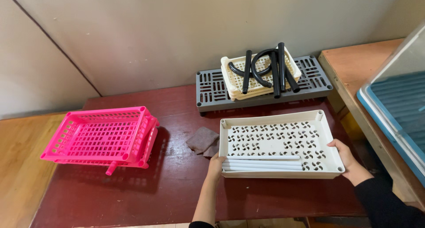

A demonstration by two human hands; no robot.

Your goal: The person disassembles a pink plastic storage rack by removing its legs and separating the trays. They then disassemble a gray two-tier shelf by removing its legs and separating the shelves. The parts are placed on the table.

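Note:
A white perforated plastic tray (pixel 274 122) lies on the dark red table (pixel 177 188). My left hand (pixel 215 166) grips its near left corner and my right hand (pixel 344 155) grips its right edge near the front corner. Several white tubes (pixel 263 163) lie inside the tray along its near wall.
Stacked pink mesh baskets (pixel 102 137) sit at the table's left. A grey-brown cloth (pixel 202 140) lies just left of the tray. Behind, a grey slotted shelf (pixel 211 93) carries cream baskets (pixel 239 84) and black tubes (pixel 274 68). A blue-rimmed container (pixel 389 117) stands on a wooden surface at right.

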